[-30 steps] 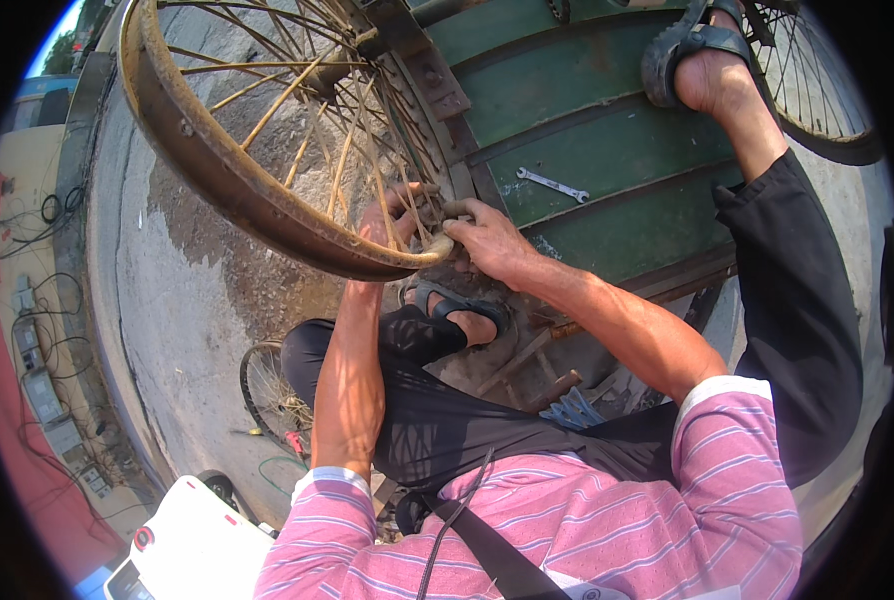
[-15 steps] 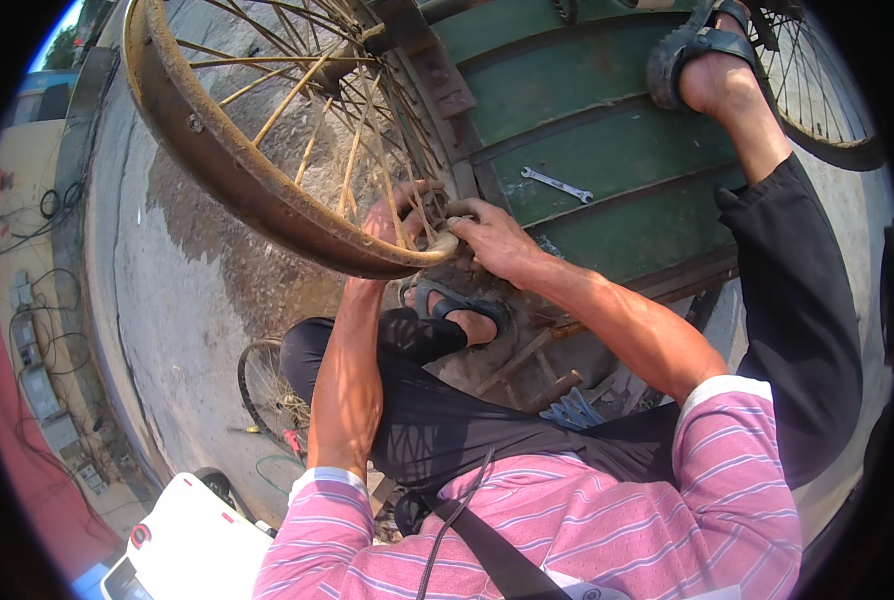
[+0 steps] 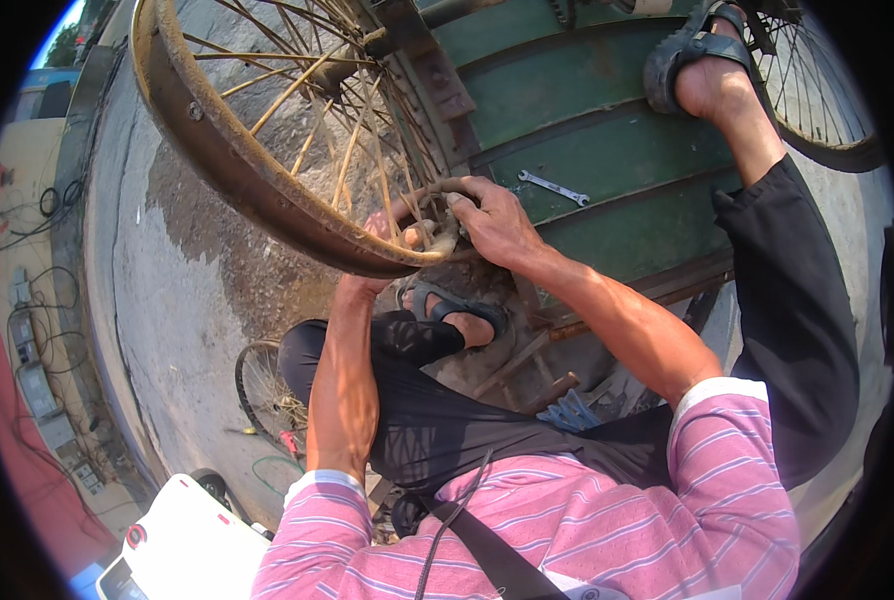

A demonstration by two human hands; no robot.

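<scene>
Two hands on rusty wheel rim [image 3: 267,200] | left hand [image 3: 392,235] grips rim's lower edge from below | right hand [image 3: 492,225] clenched over rim and spokes [image 3: 352,140] | wheel against green cart [image 3: 607,150] | wrench [image 3: 554,187] on cart, near right hand

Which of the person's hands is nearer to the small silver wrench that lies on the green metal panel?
The right. The right hand grips the rusty wheel rim just left of the wrench. The left hand sits farther left, behind the rim, with the right hand between it and the wrench.
</scene>
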